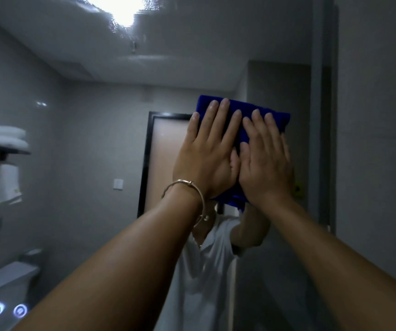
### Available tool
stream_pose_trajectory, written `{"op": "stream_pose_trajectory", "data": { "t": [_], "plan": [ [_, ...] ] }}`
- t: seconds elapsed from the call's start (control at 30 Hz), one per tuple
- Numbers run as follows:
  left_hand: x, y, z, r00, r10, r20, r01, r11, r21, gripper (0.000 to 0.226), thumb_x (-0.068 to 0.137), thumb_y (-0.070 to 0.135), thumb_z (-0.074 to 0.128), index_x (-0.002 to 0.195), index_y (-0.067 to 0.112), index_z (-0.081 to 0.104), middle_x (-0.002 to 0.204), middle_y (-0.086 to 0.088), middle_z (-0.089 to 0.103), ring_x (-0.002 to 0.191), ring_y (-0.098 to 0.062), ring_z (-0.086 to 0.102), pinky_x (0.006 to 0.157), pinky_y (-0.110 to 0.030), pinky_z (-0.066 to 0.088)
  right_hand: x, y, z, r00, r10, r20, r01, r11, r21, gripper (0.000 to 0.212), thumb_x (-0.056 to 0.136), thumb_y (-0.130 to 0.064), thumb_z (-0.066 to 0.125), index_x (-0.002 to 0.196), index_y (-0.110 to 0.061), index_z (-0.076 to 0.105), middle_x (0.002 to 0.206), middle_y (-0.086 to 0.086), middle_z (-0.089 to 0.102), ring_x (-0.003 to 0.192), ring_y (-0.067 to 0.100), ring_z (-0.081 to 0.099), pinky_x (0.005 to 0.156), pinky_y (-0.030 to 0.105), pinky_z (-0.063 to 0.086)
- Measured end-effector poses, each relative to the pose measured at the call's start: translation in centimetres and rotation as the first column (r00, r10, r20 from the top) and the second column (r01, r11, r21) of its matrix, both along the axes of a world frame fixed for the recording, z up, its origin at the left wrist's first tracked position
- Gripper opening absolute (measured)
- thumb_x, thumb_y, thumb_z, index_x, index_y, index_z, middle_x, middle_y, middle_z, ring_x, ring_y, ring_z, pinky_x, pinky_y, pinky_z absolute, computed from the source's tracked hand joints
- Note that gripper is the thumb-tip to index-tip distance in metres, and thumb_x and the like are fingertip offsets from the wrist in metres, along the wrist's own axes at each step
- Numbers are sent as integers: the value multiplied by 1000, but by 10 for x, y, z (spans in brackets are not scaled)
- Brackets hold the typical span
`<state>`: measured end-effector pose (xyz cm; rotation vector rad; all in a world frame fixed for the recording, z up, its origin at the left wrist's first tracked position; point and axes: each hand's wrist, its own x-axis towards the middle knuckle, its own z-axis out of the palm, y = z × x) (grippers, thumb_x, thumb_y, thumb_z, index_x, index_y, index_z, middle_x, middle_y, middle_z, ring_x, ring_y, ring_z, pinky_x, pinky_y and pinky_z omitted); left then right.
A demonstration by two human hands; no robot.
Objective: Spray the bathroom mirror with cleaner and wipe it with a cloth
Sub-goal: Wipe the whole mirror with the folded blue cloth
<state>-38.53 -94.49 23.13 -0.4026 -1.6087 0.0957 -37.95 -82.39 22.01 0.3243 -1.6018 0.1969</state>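
The blue cloth, soft and folded into a rough rectangle, lies flat on the smooth mirror; the left hand and the right hand press on it side by side, fingers straight and close together, not clamped around it, thumbs touching. A thin metal bangle circles the left wrist; fine droplets and streaks show on the glass near the bright lamp reflection. The mirror's right edge runs just beside the cloth, next to a grey wall; to the left and above, the glass is open and wide.
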Motion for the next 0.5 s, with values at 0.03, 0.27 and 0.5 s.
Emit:
{"op": "stream_pose_trajectory", "data": {
  "t": [0.03, 0.27, 0.5],
  "plan": [
    [0, 0, 0, 1000, -3, -2, 3, 1000, 3, 62, 90, 36, 20, 147, 12, 21, 154, -15, 17, 143, -29, 13, 116, -47, 14, 0, 0, 0, 1000, -2, -5, 2, 1000, 1, 55, 95, -33, 18, 145, -14, 29, 154, 4, 24, 143, 17, 10, 113, 33, 1],
    [0, -6, -15, 1000, -3, 12, 3, 1000, -19, 61, 90, 36, 21, 146, 11, 21, 154, -15, 18, 143, -29, 14, 115, -46, 12, -4, -2, -11, 999, -13, -36, 13, 1000, 9, 54, 95, -32, 21, 143, -12, 33, 153, 7, 28, 142, 20, 15, 113, 37, 6],
    [4, -25, -46, 994, 53, 91, -48, 997, -61, 63, 91, 38, 15, 148, 12, 11, 156, -15, 9, 144, -29, 5, 116, -45, 4, 6, -13, -39, 996, -68, 54, 64, 995, 71, 55, 94, -31, 23, 144, -10, 30, 154, 8, 24, 143, 23, 13, 114, 40, 5]
  ]
}}
